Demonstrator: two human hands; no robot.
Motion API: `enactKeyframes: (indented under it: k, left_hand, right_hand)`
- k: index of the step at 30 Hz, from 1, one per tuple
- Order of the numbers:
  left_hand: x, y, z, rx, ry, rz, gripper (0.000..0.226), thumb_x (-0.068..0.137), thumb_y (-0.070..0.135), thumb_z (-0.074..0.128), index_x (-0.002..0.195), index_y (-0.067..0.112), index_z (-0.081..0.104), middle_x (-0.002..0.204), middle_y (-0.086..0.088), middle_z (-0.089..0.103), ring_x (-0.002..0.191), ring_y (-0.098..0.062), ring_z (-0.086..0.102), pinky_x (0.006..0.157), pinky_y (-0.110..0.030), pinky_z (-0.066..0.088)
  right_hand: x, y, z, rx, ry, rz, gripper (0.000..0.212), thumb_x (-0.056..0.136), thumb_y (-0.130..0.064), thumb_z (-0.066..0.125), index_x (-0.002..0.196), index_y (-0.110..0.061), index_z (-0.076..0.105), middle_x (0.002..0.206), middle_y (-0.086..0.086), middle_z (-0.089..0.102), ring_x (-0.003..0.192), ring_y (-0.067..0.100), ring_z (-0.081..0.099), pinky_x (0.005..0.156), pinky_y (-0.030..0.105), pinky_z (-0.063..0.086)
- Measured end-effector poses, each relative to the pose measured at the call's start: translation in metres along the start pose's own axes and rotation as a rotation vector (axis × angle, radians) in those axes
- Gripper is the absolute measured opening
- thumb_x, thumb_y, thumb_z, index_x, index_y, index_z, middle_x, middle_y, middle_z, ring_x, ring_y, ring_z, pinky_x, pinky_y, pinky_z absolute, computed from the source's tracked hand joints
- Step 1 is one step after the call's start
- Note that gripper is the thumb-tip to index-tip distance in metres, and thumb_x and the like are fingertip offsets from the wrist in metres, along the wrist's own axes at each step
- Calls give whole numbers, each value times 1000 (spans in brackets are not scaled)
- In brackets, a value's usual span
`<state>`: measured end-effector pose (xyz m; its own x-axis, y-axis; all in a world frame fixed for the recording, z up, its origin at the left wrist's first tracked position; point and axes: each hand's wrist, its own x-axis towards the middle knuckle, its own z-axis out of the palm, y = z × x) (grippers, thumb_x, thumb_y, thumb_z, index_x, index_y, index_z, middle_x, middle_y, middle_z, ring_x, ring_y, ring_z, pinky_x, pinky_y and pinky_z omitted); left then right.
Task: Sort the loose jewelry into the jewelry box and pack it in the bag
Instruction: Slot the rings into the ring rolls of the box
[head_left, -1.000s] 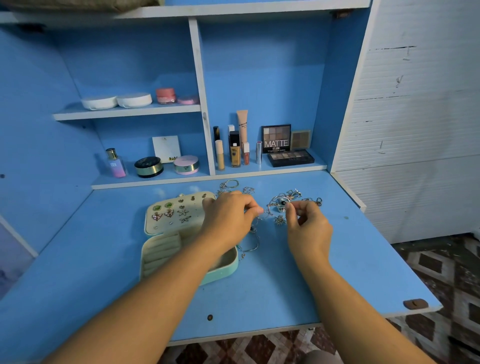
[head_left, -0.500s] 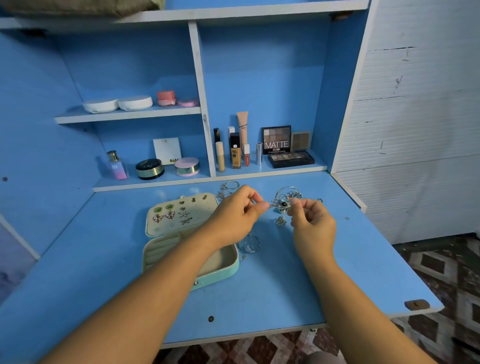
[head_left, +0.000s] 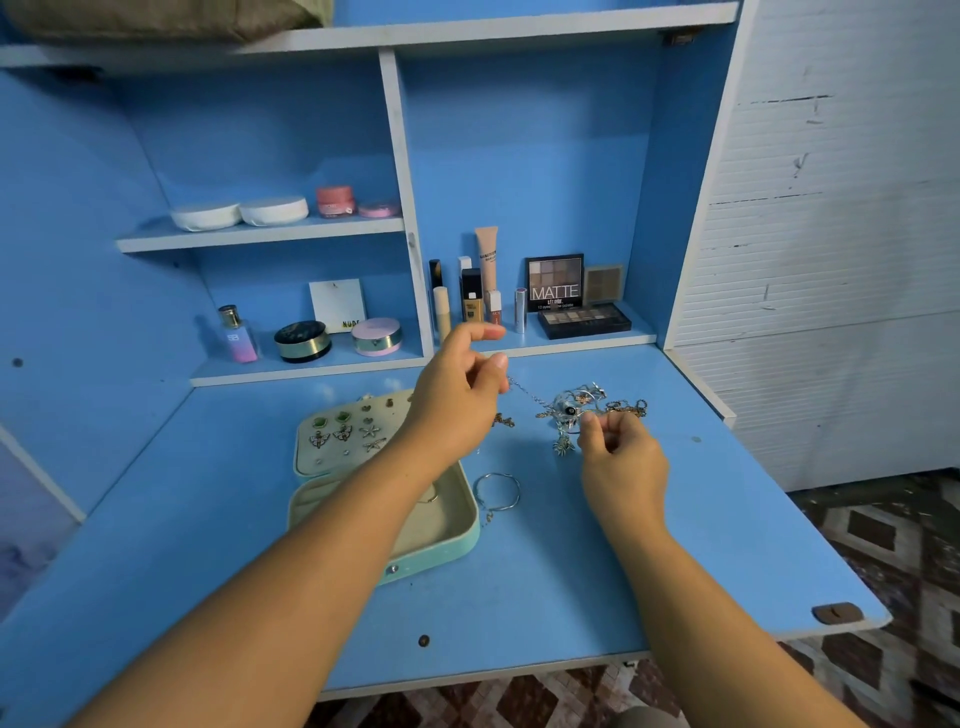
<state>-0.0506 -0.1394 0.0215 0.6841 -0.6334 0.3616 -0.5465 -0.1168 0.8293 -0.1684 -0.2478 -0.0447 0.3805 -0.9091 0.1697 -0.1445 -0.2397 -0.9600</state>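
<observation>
The step in hand was untangling. Right of the jewelry box (head_left: 441, 556), the left hand (head_left: 452, 410) pinched a thin chain (head_left: 527, 393) running to the jewelry heap (head_left: 574, 408), which the right hand (head_left: 623, 462) pinched. Next, I judge, the chain must be freed and laid into the box.

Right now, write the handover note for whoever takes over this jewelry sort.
Left hand: raised, pinches a thin chain running to the jewelry tangle.
Right hand: pinches the tangle on the desk, right of the open jewelry box.
Done: earrings sit in the box lid.
To do: free the chain, box the tangle and the bangle beside the box, shut it, bag it; no bag in view.
</observation>
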Motion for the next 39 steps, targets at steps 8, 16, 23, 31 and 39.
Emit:
enactKeyframes:
  k: [8, 16, 23, 31, 39]
  left_hand:
    - [-5, -3, 0, 394, 20, 96, 36, 98, 22, 52, 131, 32, 59, 96, 11, 75, 66, -2, 58, 68, -21, 47]
    - [1, 4, 2, 18, 155, 108, 36, 99, 13, 50, 130, 29, 55, 82, 13, 69, 76, 2, 66, 69, -10, 48]
    - [15, 22, -8, -471, 316, -75, 25, 99, 9, 51, 116, 28, 50, 75, 5, 69, 63, -2, 61, 66, -22, 50]
    - [21, 24, -8, -431, 242, -171, 16, 99, 16, 54, 110, 27, 58, 86, 8, 72, 75, 1, 64, 63, -13, 50]
    - [17, 3, 5, -153, 17, -225, 11, 94, 18, 62, 95, 28, 65, 84, 14, 72, 75, -9, 62, 67, -22, 47]
  right_hand:
    - [-6, -2, 2, 55, -94, -120, 26, 95, -32, 54, 75, -16, 55, 64, 1, 56, 49, 2, 43, 48, 11, 36]
    - [-2, 5, 3, -100, -135, -99, 30, 96, -32, 51, 70, -17, 51, 58, -3, 47, 54, 13, 41, 47, 13, 34]
    - [-3, 4, 3, -165, -131, -95, 32, 97, -33, 48, 69, -17, 50, 55, -6, 44, 52, 11, 40, 44, 17, 29]
    - [-7, 1, 2, -68, -65, -118, 29, 95, -33, 52, 75, -12, 52, 57, -6, 47, 55, 12, 42, 52, 26, 35]
    - [-6, 4, 2, -66, -71, -136, 29, 95, -34, 52, 75, -13, 51, 57, -5, 47, 53, 10, 40, 47, 18, 31]
